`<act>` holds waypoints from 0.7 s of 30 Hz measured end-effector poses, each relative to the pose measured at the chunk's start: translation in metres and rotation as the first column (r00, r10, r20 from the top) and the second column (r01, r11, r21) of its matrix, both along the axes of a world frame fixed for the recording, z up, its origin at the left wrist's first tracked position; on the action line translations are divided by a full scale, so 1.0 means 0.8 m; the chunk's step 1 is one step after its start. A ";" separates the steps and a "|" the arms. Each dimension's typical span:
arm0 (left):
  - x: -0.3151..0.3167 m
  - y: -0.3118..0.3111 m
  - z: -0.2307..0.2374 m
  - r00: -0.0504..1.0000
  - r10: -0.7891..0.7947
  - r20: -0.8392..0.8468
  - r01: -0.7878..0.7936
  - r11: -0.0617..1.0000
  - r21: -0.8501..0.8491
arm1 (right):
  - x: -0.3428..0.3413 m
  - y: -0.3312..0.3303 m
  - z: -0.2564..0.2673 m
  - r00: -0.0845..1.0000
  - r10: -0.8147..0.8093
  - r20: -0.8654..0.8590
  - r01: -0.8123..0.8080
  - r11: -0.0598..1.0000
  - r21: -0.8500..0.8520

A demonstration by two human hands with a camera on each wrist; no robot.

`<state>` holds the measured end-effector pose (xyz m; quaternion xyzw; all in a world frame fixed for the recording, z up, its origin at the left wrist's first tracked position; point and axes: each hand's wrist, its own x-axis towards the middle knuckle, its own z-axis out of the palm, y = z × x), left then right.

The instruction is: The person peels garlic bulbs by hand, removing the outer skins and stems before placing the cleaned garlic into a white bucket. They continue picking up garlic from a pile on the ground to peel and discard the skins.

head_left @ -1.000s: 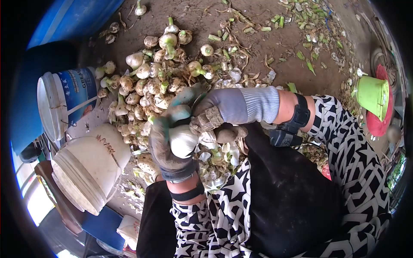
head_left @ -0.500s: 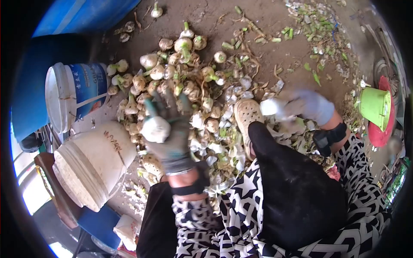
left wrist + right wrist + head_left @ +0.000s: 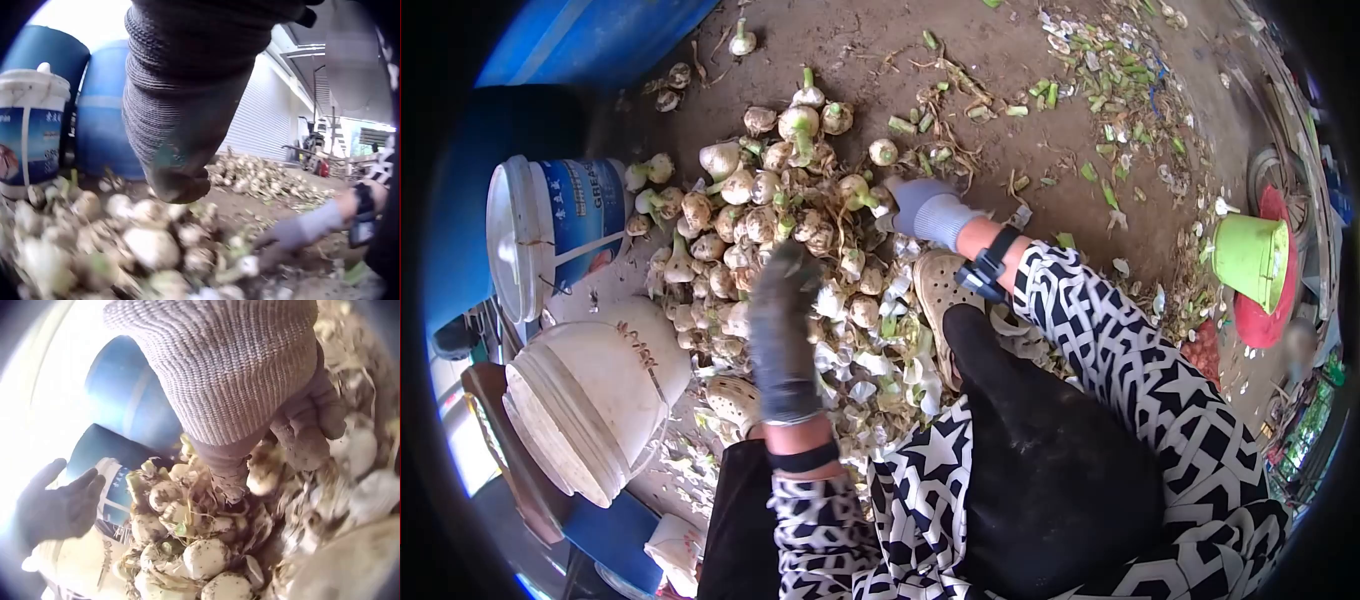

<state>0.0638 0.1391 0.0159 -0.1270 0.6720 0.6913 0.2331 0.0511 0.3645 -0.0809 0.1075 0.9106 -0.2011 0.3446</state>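
Note:
A heap of soil-marked garlic bulbs (image 3: 735, 220), some with green stem stubs, lies on the ground ahead. My gloved left hand (image 3: 785, 325), blurred in the head view, hangs over the heap's near side. From the right wrist view the left hand (image 3: 59, 503) has spread fingers and nothing in its palm. My gloved right hand (image 3: 925, 208) reaches down at the heap's right edge, beside a bulb with a green stem (image 3: 855, 190). In the right wrist view its thumb and fingers stand apart on either side of a bulb (image 3: 262, 478).
Left of the heap stand a blue-labelled bucket (image 3: 585, 215), a white bucket (image 3: 600, 390) and blue barrels (image 3: 103, 112). White skins (image 3: 900, 360) lie around a clog-style shoe (image 3: 940, 290). Cut green stems (image 3: 1120, 80) and a green bucket (image 3: 1245, 260) are farther right.
The hands were together around a white bulb, then moved apart. The left hand no longer shows that bulb. My right hand swung out to the right, then forward to the heap's edge.

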 end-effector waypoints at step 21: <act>0.057 0.061 0.004 0.862 -0.225 -0.455 0.135 0.966 -0.221 | 0.077 -0.007 0.102 0.764 -0.593 -0.256 0.071 0.471 -0.879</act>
